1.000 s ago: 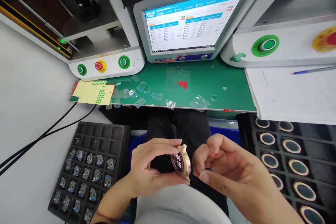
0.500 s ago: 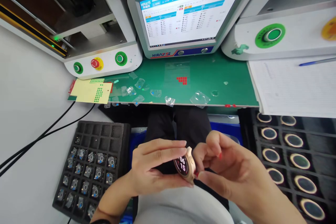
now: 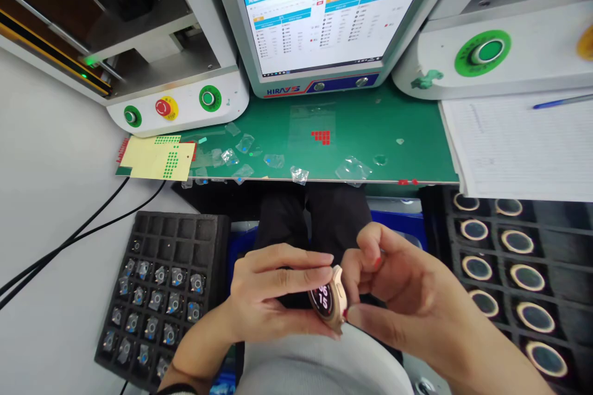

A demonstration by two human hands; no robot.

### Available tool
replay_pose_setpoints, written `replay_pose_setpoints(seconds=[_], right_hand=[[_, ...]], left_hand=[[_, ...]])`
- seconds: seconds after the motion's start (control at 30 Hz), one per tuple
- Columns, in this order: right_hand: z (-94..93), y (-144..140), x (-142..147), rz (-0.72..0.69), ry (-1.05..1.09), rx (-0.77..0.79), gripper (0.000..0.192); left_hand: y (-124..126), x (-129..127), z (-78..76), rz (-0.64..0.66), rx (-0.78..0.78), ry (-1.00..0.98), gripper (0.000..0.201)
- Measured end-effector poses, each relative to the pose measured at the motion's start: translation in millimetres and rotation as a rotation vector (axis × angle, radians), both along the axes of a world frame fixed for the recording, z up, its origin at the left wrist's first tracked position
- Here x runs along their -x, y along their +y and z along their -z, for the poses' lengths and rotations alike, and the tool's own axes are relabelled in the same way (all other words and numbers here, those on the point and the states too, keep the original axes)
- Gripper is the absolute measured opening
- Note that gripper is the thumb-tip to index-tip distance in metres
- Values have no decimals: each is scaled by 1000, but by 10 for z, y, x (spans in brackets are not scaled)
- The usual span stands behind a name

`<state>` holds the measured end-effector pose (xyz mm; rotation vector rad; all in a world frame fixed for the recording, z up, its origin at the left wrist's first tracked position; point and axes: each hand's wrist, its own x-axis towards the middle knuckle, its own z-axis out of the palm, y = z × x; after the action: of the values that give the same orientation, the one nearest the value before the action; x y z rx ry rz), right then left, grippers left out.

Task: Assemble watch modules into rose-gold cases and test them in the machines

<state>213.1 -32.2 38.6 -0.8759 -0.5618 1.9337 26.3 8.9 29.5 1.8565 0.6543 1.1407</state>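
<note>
My left hand (image 3: 271,299) grips a rose-gold round watch case (image 3: 330,300) over my lap, its lit face showing the digits 06 and 15. My right hand (image 3: 398,296) is bunched against the case's right edge, thumb and fingertips touching its rim. A black foam tray (image 3: 162,296) with several small parts in its cells lies just left of my left hand. To the right, a black tray (image 3: 514,259) holds several more round watch cases.
A green mat (image 3: 361,136) carries clear film scraps and small red stickers. Behind it stand a monitor (image 3: 324,18) and two white machines with green and red buttons (image 3: 167,108). A yellow sticker sheet (image 3: 157,157), a paper log (image 3: 519,148) with pen, and black cables (image 3: 69,241) lie around.
My right hand has closed in from a small gap to touch the watch case's right edge. Both hands and the watch sit slightly lower and further right in the picture.
</note>
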Motion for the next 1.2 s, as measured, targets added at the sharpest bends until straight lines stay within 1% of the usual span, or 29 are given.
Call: replay_pose_setpoints(seconds=[0.1,0.17,0.23,0.3,0.37,0.43,0.47,0.53,0.6,0.63,0.67,0.73,0.83,0.9,1.03,1.13,1.2], right_hand=[[53,-29,13,-1,58,62,47],[82,-62,59,19,94,101,50],[95,-83,135,66,82,104,50],[91,-77,222,155,-3,65,48],[75,-43,290,224,-83,10,46],[59,4,311,260,-77,-35,41],[55,26,300,284,-65,-47,39],[63,53,245,392,-86,-47,36],[95,53,174,534,-172,-17,32],[119,42,146,583,-217,-2,30],[146,27,125,608,-244,8,28],[194,-9,115,588,-259,16,26],[230,-51,152,527,-256,25,25],[232,-64,189,513,-272,19,25],[245,-92,274,499,-280,-56,18],[265,-125,364,406,-235,-118,13],[260,-141,433,370,-207,-124,12]], left_hand=[[-30,16,43,83,160,-87,65],[-57,25,76,154,303,-162,66],[-80,25,110,191,432,-231,66],[-93,7,131,184,540,-306,63],[-98,-33,130,188,654,-392,55],[-101,-86,108,218,806,-477,44],[-103,-113,96,242,894,-515,40],[-109,-156,85,287,1065,-576,37],[-118,-178,101,323,1194,-630,37],[-124,-180,118,331,1238,-649,36],[-130,-179,139,325,1266,-667,35],[-141,-170,181,286,1290,-681,34],[-157,-164,218,212,1249,-670,35],[-167,-171,223,168,1215,-664,35],[-195,-208,216,46,1196,-607,36],[-232,-232,217,-25,1156,-567,34],[-260,-237,225,-49,1112,-562,32]])
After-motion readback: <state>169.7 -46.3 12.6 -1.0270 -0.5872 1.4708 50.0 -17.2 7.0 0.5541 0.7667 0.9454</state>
